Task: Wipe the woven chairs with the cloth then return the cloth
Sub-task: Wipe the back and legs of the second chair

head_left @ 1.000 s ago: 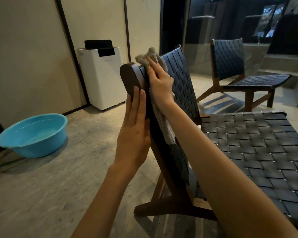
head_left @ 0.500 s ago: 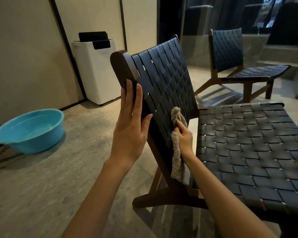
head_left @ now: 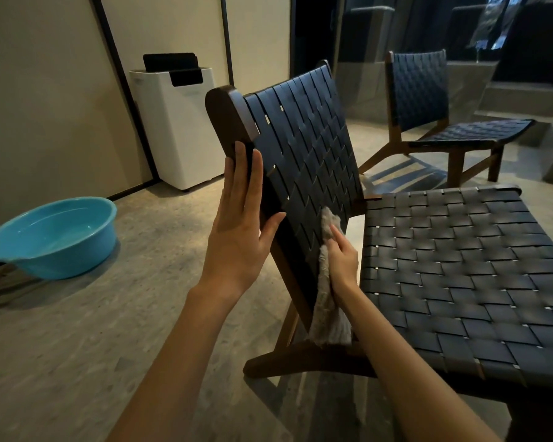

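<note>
The grip of the right hand is closed on the grey cloth, pressing it low on the near chair's backrest; the left hand lies flat, fingers straight, against the wooden side rail. The risk, as I judge it: the cloth's loose tail hangs toward the base and could snag (or leave the strap gaps unwiped). Flat dark straps form a basket weave on a rounded brown frame; the cloth looks fuzzy. A second chair stands beyond, a blue basin on the floor.
</note>
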